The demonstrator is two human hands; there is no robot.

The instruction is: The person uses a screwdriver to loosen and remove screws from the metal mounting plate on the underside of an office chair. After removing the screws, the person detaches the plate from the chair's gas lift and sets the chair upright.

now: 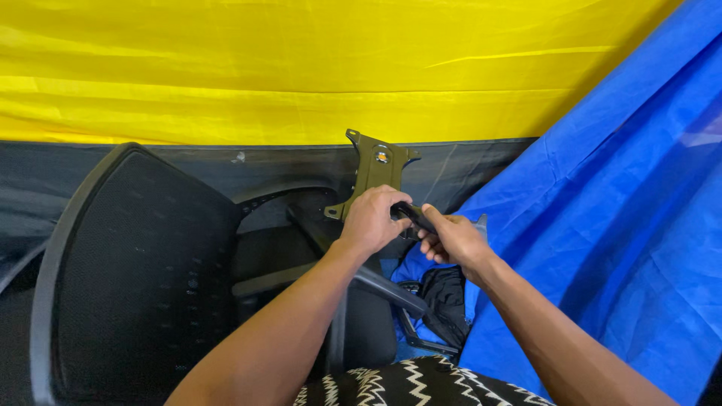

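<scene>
Roughly, largest first:
Backdrop: yellow sheet (301, 68) above, blue sheet (624, 225) draped at right, dark covering (45, 180) behind the chair.
Chair back: black mesh panel (143, 271) in a rigid curved frame, lying tilted at left; likely light but bulky, mesh gives under pressure.
Seat mechanism plate: olive metal plate (374, 169) with eared corners, standing up just above both hands, centre of view. Judged stiff, fairly heavy for its size, with hard edges; best held by the flat body or the lever, not the ears.
Lever: black handle (416, 217) beside the plate's lower end, passing between the two hands; smooth, likely slippery.
Left hand: left hand (372, 222) curled closed over the plate's lower end, knuckles up, wrist straight, forearm reaching forward.
Right hand: right hand (455, 240) with fingers wrapped round the lever, thumb on top, wrist angled inward.
Small black part: dark object (444, 301) resting below on the blue sheet, untouched.
</scene>
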